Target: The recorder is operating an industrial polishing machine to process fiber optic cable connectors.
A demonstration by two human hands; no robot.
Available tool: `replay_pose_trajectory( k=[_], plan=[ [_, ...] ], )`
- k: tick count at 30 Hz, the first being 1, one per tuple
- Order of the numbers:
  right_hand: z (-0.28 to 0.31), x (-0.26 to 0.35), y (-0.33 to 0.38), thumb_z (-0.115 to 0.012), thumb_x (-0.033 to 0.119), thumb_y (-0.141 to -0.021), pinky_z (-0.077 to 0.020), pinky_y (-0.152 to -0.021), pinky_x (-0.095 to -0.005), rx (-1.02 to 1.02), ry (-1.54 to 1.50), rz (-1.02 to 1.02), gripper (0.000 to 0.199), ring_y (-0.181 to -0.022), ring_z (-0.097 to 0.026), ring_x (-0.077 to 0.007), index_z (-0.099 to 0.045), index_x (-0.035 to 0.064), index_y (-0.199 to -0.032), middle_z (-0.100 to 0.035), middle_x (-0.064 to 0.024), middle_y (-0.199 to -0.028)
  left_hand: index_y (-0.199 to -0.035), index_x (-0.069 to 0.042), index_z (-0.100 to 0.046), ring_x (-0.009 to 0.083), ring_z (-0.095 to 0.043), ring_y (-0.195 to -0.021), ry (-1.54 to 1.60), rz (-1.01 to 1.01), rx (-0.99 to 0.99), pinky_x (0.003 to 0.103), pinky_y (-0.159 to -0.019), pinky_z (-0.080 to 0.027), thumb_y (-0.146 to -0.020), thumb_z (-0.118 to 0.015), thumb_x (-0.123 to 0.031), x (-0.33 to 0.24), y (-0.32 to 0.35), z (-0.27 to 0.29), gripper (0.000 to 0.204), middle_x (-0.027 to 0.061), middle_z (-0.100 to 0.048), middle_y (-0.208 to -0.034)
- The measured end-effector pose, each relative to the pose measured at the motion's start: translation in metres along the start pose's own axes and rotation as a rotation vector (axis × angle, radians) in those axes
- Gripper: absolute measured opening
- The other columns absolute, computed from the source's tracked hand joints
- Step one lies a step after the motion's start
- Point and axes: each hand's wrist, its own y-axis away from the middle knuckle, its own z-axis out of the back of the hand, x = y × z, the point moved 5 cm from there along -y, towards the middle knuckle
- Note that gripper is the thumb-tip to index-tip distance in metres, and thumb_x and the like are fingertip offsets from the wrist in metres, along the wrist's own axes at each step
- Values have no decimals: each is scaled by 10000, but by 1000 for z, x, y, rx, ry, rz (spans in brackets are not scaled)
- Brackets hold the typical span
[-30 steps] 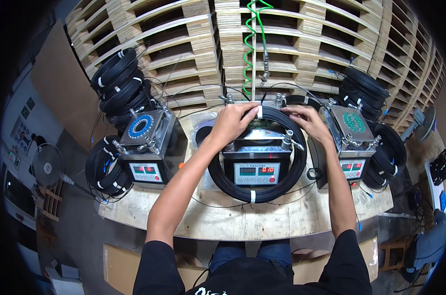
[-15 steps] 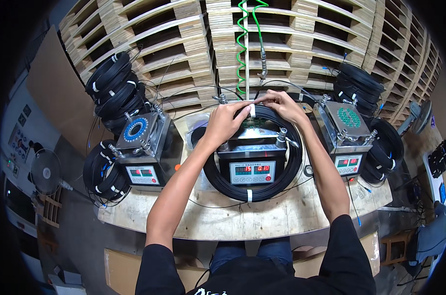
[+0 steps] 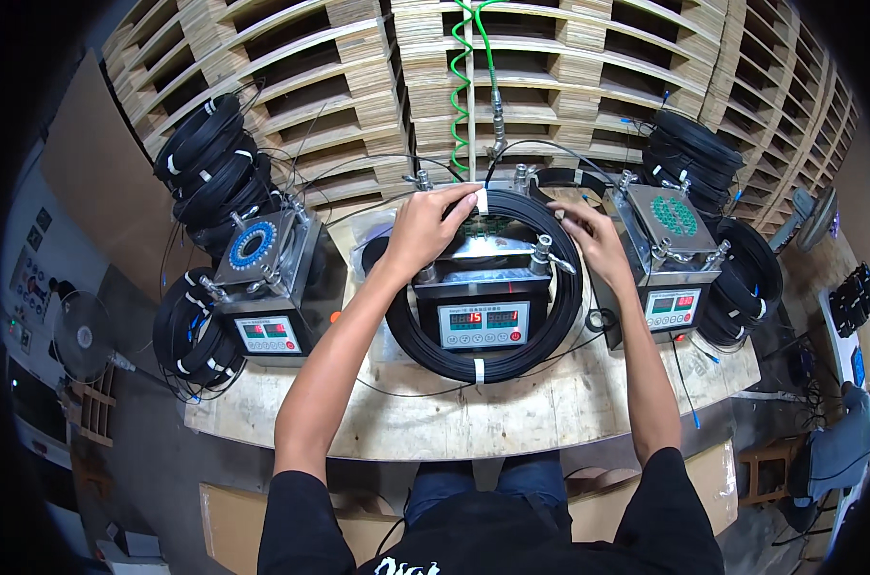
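Note:
A large coil of black cable (image 3: 567, 316), bound with white tape at top and bottom, is held around the front of the middle machine (image 3: 483, 297). My left hand (image 3: 429, 228) pinches the coil's top at the upper white tape (image 3: 482, 202), thumb and fingers closed on it. My right hand (image 3: 596, 241) is just off the coil's upper right side, its fingers loosely bent and apart, with nothing visible in them. The middle machine's lit display panel (image 3: 485, 326) shows through the ring, and its metal top is partly hidden behind the coil.
Similar machines stand left (image 3: 262, 264) and right (image 3: 670, 240) on the wooden table (image 3: 416, 422). Stacks of black cable coils flank them (image 3: 209, 172) (image 3: 694, 163). A green air hose (image 3: 461, 96) hangs before wooden pallets (image 3: 310, 86). A loose cable (image 3: 677, 383) hangs over the table's front.
My right hand has left the tape at the coil's top and moved right, its fingers loosening. My left hand keeps its pinch there. The view has shifted slightly.

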Motion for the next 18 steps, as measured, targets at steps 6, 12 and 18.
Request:
replay_pose_trajectory(
  k=[6, 12, 18],
  plan=[
    [-10, -10, -21, -546, 33, -961, -416, -1039, -303, 33, -146, 50, 324, -1181, -582, -189, -653, 24, -1267, -655, -109, -1245, -1129, -81, -734, 360, -698, -958, 9, 1, -7, 400, -827, -554, -970, -601, -282, 2, 0, 0, 288, 168, -719, -1068],
    [-24, 4, -46, -507, -12, -957, -448, -980, -295, 123, -86, 28, 320, -1048, -612, -198, -690, 37, -1216, -660, -123, -1017, -1127, -89, -736, 360, -699, -946, -22, 20, -11, 410, -826, -555, -967, -604, -291, -1, 0, 2, 289, 162, -723, -1056],
    [-54, 29, -87, -510, -114, -863, -509, -912, -307, 164, -59, 200, 344, -968, -649, -252, -727, 24, -1091, -628, -134, -973, -1167, -85, -717, 334, -707, -981, -44, 39, 25, 373, -850, -542, -975, -609, -264, 1, -2, 0, 284, 163, -723, -1081]
  ],
)
